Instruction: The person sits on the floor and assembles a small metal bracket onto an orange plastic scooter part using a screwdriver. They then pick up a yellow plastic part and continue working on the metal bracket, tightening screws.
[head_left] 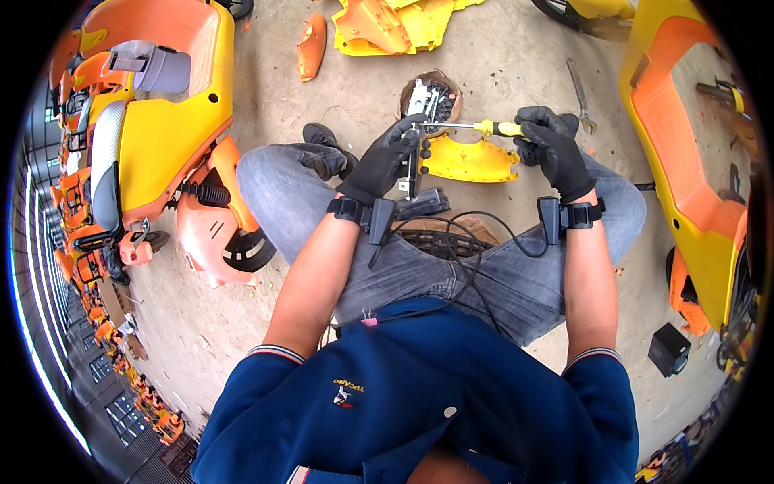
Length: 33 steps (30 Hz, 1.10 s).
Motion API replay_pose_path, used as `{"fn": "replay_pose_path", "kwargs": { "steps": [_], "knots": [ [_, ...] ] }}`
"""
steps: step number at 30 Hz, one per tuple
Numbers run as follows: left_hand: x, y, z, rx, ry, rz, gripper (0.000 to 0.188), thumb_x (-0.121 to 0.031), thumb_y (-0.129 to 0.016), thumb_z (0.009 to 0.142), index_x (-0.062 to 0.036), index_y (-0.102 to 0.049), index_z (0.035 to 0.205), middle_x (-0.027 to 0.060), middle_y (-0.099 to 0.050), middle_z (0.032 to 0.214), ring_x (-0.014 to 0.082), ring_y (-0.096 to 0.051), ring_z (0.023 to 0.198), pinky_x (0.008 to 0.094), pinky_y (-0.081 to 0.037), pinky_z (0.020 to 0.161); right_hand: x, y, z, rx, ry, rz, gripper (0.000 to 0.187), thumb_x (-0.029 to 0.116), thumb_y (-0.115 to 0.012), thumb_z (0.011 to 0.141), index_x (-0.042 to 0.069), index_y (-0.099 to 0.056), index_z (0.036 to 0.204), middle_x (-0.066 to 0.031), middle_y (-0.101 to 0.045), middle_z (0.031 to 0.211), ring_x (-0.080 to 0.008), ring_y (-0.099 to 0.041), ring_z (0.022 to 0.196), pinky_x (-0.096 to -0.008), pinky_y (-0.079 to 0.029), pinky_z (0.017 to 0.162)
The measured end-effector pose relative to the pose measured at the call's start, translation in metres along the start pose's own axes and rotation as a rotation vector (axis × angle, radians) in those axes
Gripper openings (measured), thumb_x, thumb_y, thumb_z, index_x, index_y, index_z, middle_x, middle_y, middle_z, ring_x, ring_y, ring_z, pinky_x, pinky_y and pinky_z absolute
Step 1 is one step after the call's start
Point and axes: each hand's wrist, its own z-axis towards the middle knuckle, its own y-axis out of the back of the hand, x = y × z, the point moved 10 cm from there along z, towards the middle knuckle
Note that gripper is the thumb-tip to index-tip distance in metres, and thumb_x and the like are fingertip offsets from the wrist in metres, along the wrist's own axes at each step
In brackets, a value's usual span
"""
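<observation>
My right hand [556, 153], in a black glove, is closed on the handle of a yellow screwdriver [498, 128]. The shaft points left, and its tip reaches the fingers of my left hand [381, 161]. That hand, gloved alike, grips a narrow dark part with a silver end [412, 173], held upright on the picture; its exact kind is unclear. Between my hands, just beyond my lap, lies a curved yellow plastic panel [470, 159]. A round container [457, 105] behind it holds metal pieces and small dark parts. Near my left wrist is a flat black piece [426, 203].
A yellow and orange scooter [161, 153] stands on my left, another yellow body [673, 153] on my right. A wrench [577, 89] lies on the floor, with yellow panels [427, 32] and an orange piece [310, 48] farther off. Black cables [484, 230] cross my lap.
</observation>
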Motion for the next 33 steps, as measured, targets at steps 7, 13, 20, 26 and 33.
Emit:
{"fn": "replay_pose_path", "kwargs": {
  "steps": [7, 13, 20, 26, 33],
  "knots": [
    [0.000, 0.002, 0.001, 0.011, -0.017, 0.003, 0.055, -0.033, -0.053, 0.099, -0.0158, -0.033, 0.148, 0.0077, -0.058, 0.116, 0.0184, -0.061, 0.101, 0.0395, -0.056, 0.086, -0.009, 0.001, -0.004, 0.062, -0.193, -0.196, 0.027, 0.026, -0.057, 0.097, 0.004, -0.060, 0.110, -0.0050, -0.061, 0.099, -0.0092, -0.060, 0.081, -0.0203, -0.052, 0.070],
    [0.000, 0.000, 0.002, 0.015, -0.020, 0.003, 0.055, -0.034, -0.053, 0.099, -0.0162, -0.033, 0.148, 0.0081, -0.059, 0.116, 0.0183, -0.061, 0.101, 0.0397, -0.056, 0.085, 0.000, 0.000, 0.000, -0.019, -0.024, 0.101, 0.028, 0.028, -0.057, 0.097, 0.002, -0.061, 0.107, -0.0060, -0.060, 0.097, -0.0069, -0.058, 0.084, -0.0199, -0.053, 0.063],
    [-0.001, 0.001, 0.000, 0.003, -0.020, 0.009, 0.056, -0.033, -0.052, 0.100, -0.0147, -0.032, 0.148, 0.0081, -0.058, 0.120, 0.0180, -0.062, 0.102, 0.0385, -0.056, 0.086, -0.008, -0.001, -0.003, 0.035, -0.206, -0.191, 0.027, 0.024, -0.056, 0.097, 0.000, -0.061, 0.108, -0.0071, -0.060, 0.102, -0.0080, -0.060, 0.091, -0.0224, -0.055, 0.067],
    [0.000, -0.002, 0.001, 0.022, -0.003, -0.008, 0.056, -0.033, -0.052, 0.100, -0.0142, -0.032, 0.148, 0.0073, -0.059, 0.118, 0.0175, -0.062, 0.100, 0.0376, -0.056, 0.086, -0.008, 0.009, 0.004, 0.019, -0.013, 0.031, 0.028, 0.023, -0.057, 0.097, -0.001, -0.060, 0.112, -0.0073, -0.060, 0.105, -0.0086, -0.060, 0.096, -0.0211, -0.054, 0.074],
    [0.001, -0.001, 0.001, 0.010, -0.006, -0.005, 0.055, -0.034, -0.052, 0.100, -0.0156, -0.032, 0.148, 0.0074, -0.059, 0.115, 0.0173, -0.061, 0.101, 0.0379, -0.056, 0.086, 0.003, 0.000, -0.001, 0.001, -0.012, -0.167, 0.027, 0.021, -0.058, 0.096, 0.000, -0.060, 0.113, -0.0067, -0.060, 0.104, -0.0087, -0.059, 0.094, -0.0211, -0.053, 0.075]
  ]
}}
